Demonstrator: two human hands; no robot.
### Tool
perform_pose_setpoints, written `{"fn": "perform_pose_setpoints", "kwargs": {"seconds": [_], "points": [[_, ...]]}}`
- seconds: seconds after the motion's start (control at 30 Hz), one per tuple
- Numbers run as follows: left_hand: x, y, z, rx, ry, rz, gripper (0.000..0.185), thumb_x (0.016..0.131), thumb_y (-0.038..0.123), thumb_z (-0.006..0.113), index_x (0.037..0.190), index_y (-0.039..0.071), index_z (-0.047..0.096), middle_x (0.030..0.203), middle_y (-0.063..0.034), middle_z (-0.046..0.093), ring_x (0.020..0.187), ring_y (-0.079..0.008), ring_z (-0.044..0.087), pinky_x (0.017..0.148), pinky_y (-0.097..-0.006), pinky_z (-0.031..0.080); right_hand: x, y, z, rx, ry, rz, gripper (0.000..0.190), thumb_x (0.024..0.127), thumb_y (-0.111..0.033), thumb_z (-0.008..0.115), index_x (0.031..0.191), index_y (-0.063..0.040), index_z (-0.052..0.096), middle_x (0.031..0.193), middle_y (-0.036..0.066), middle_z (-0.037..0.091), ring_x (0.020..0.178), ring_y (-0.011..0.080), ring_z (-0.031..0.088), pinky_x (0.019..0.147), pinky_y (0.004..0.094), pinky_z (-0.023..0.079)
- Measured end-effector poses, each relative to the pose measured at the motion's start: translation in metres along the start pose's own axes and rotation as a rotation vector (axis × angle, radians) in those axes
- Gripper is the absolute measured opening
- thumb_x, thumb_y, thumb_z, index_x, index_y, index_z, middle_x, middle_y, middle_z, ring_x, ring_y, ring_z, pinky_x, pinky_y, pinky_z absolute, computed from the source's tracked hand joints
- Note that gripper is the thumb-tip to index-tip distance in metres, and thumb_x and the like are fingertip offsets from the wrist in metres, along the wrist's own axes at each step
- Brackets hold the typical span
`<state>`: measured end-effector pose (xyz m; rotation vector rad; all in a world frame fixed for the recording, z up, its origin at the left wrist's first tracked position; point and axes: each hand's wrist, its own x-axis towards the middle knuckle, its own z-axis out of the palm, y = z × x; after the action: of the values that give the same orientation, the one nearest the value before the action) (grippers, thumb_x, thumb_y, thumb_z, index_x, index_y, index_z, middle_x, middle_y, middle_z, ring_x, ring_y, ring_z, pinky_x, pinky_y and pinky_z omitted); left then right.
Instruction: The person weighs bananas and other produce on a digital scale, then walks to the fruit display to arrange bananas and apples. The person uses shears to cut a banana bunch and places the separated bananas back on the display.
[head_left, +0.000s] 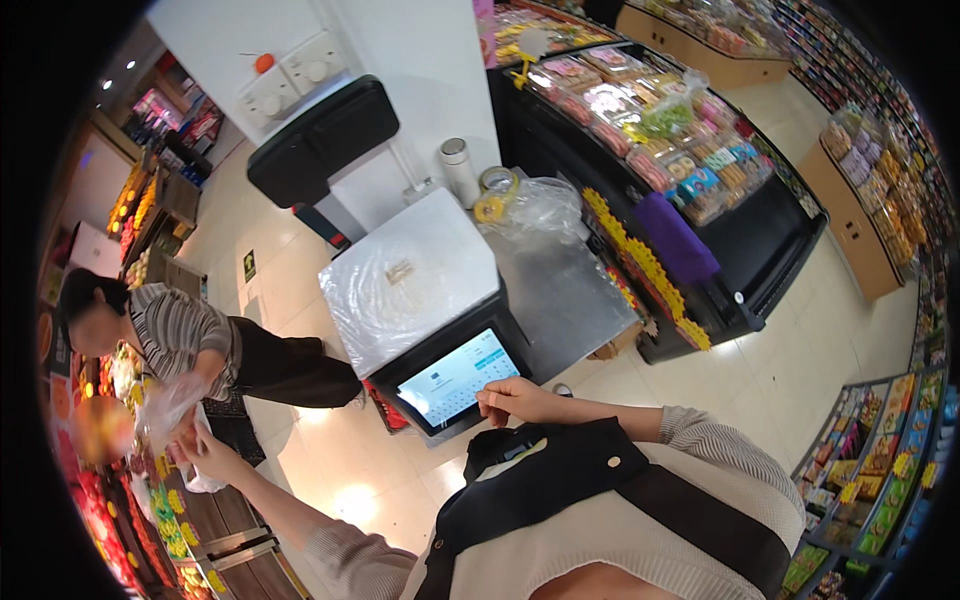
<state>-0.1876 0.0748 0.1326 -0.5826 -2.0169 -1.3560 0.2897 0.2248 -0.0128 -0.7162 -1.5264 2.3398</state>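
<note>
My left hand (206, 450) reaches out at the left and grips a clear plastic bag (201, 480) whose contents I cannot make out. Another person (180, 337) in a striped top faces me there, a hand at the same bags. Near my body, my right hand (510, 400) is loosely curled at the lower right edge of the scale's lit touchscreen (459, 382); whether it touches the screen I cannot tell. Behind the screen, plastic film covers the weighing platform (420, 277), with a small label on it. A black display head (322, 142) stands above the scale.
A steel counter (562, 292) beside the scale holds a white flask (458, 172), tape rolls (491, 206) and crumpled plastic bags (544, 206). A black display case (780, 255) with packaged food stands to the right. Fruit shelves (232, 517) line the left, snack shelves (862, 472) the lower right.
</note>
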Motion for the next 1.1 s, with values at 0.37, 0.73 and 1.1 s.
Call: {"fn": "perform_pose_setpoints", "kwargs": {"seconds": [0.37, 0.73, 1.1], "points": [[-0.405, -0.069, -0.049, -0.092, -1.072, -1.401, 0.039, 0.088, 0.018, 0.06, 0.122, 0.007, 0.044, 0.098, -0.0101, 0.059, 0.068, -0.0263, 0.063, 0.058, -0.0388, 0.054, -0.015, 0.044, -0.078, 0.138, 0.358, 0.133, 0.041, 0.095, -0.04, 0.05, 0.07, -0.007, 0.054, 0.054, -0.002, 0.046, 0.046, 0.0076, 0.043, 0.044, 0.0239, 0.034], [-0.495, -0.043, -0.139, 0.21, -1.002, -1.66, 0.037, 0.083, 0.02, 0.066, 0.107, -0.006, 0.057, 0.073, -0.008, 0.063, 0.059, -0.02, 0.062, 0.053, -0.0301, 0.052, -0.004, 0.109, -0.177, 0.299, 0.513, 0.45, 0.047, 0.095, -0.046, 0.045, 0.064, -0.01, 0.045, 0.05, -0.001, 0.037, 0.041, 0.0117, 0.035, 0.04, 0.0274, 0.029], [-0.538, -0.017, -0.182, 0.183, -0.915, -1.489, 0.029, 0.08, 0.025, 0.064, 0.087, -0.002, 0.067, 0.073, -0.0103, 0.067, 0.058, -0.0185, 0.063, 0.054, -0.0321, 0.053, 0.02, 0.117, -0.192, 0.316, 0.515, 0.552, 0.046, 0.095, -0.046, 0.045, 0.064, -0.011, 0.043, 0.049, 0.0, 0.029, 0.039, 0.0128, 0.027, 0.037, 0.0277, 0.025]]}}
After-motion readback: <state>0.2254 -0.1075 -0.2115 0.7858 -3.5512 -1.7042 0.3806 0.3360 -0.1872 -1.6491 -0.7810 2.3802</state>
